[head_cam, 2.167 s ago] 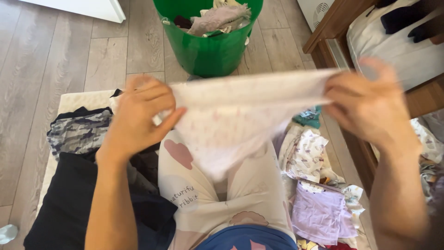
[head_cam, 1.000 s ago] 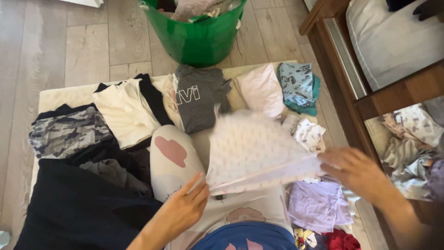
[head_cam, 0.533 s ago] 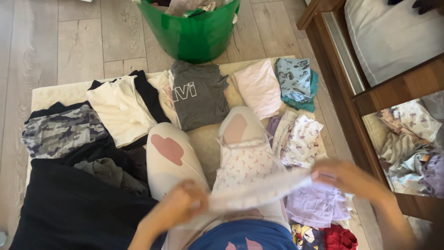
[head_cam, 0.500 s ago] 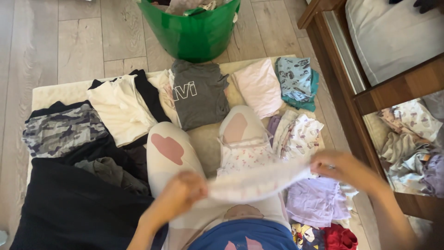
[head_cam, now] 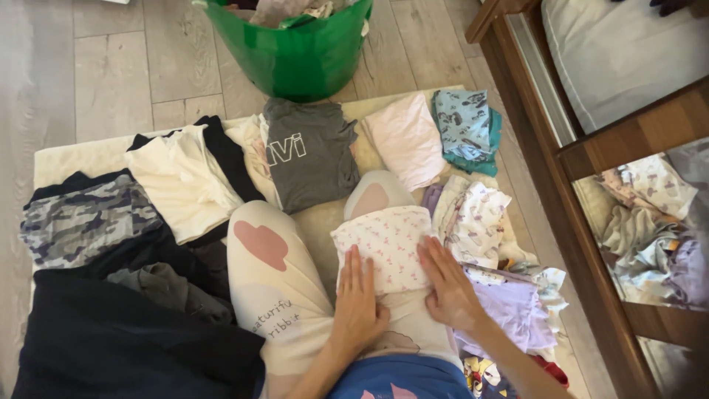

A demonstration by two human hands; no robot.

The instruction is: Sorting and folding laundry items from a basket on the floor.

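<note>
Beyond our fingertips: green laundry tub (head_cam: 295, 55), with unsorted clothes showing at its rim, so sorting is, we judge, unfinished. Between tub and fingers: folded stacks on a cream mat (head_cam: 74, 155), namely a camouflage piece (head_cam: 85, 222), grey printed shirt (head_cam: 310, 159), pale pink item (head_cam: 406, 140), teal bundle (head_cam: 465, 129). Right of our fingers: loose lilac garment (head_cam: 517, 318), unfolded. Under our fingers, on our lap: small white flower-print garment (head_cam: 388, 247), folded. Left hand (head_cam: 358, 303) and right hand (head_cam: 447, 288): fingers flat and spread, pressing it, gripping nothing.
</note>
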